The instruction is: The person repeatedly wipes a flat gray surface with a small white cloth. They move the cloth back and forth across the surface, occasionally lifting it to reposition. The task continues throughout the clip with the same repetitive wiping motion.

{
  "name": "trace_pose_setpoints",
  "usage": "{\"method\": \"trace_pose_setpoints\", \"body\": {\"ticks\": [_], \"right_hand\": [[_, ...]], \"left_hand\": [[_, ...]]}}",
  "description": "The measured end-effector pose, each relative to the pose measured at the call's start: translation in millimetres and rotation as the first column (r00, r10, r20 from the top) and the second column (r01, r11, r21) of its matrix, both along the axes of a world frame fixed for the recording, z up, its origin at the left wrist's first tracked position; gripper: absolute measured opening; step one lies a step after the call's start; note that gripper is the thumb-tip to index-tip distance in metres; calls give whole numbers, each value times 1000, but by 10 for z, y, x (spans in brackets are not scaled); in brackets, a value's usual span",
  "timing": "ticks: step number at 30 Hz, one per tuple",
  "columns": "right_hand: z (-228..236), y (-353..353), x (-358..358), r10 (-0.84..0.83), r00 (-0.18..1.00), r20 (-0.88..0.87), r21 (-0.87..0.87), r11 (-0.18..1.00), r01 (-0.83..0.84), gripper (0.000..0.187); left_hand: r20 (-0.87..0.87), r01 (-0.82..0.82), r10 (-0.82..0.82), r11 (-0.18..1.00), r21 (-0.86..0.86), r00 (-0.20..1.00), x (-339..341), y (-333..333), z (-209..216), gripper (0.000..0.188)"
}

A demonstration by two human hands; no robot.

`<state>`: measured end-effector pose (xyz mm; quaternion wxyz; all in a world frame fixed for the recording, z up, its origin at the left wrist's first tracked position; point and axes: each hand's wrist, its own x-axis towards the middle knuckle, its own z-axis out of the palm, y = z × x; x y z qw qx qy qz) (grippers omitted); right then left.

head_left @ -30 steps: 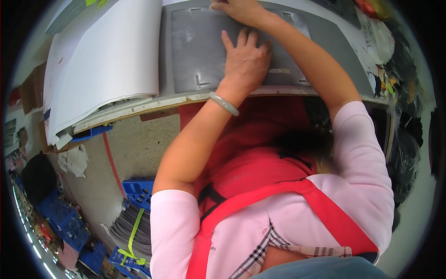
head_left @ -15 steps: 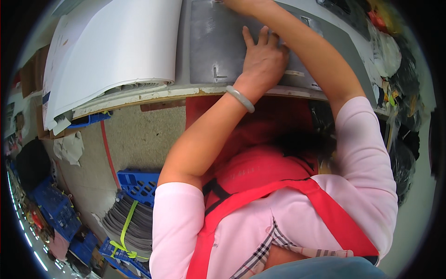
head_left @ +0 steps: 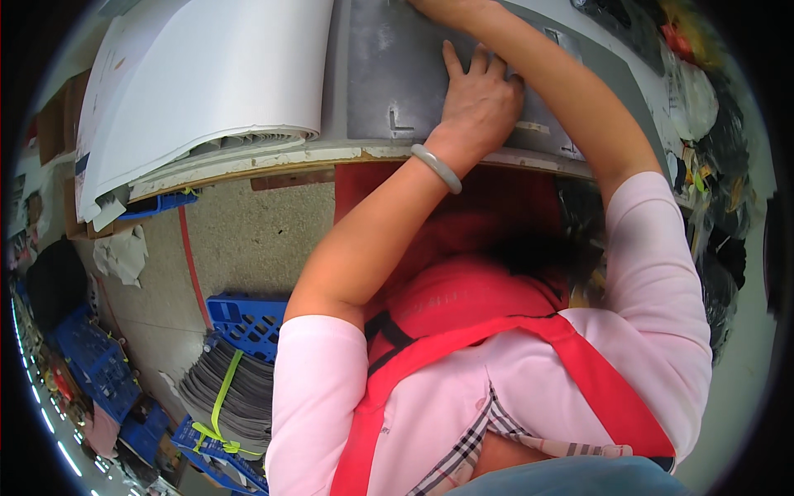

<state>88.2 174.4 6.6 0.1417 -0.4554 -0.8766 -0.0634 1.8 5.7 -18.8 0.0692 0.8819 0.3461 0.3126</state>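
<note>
A dark grey flat sheet [head_left: 389, 78] with white-smudged, L-shaped marks or cut-outs lies on the table before me. My left hand [head_left: 482, 97] rests on it palm down, fingers spread, with a pale bangle [head_left: 437, 169] round the wrist. Just right of this hand, a short light strip [head_left: 531, 127] shows on the sheet. My right arm reaches across above the left hand to the far side of the sheet. Only part of my right hand [head_left: 442, 8] is visible; the top picture edge cuts off its fingers, so whatever they touch is hidden.
Left of the sheet, large white sheets [head_left: 223, 66] lie curled over the table's front edge [head_left: 356, 155]. Clear and black plastic bags [head_left: 693, 95] crowd the right side. On the floor at left are a blue crate [head_left: 246, 321] and a strapped stack of grey sheets [head_left: 227, 388].
The table and both hands appear slightly farther right and higher in the picture. My left hand stays spread on the grey sheet, and my right arm keeps nearly the same pose.
</note>
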Motion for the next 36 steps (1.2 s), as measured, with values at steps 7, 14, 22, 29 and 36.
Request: {"method": "trace_pose_setpoints", "body": {"ticks": [7,14,22,29,36], "right_hand": [[81,-56,35,-252,905,-343,-201,961,191,17],[208,-57,-62,-575,762,-299,-522,767,373,21],[219,-753,-172,-519,666,-535,-695,719,2,17],[418,-1706,-648,-416,909,10,-343,853,394,22],[259,-1879,-820,-588,801,116,76,809,583,27]], "left_hand": [[-13,2,-2,1000,0,1000,-4,-8,-58,30],[27,38,-39,998,57,999,58,-46,18,28],[35,-54,51,994,90,998,27,-38,-66,27],[-91,-26,29,999,35,995,-71,-27,-115,36],[-113,19,-13,998,55,994,1,23,-201,49]]}}
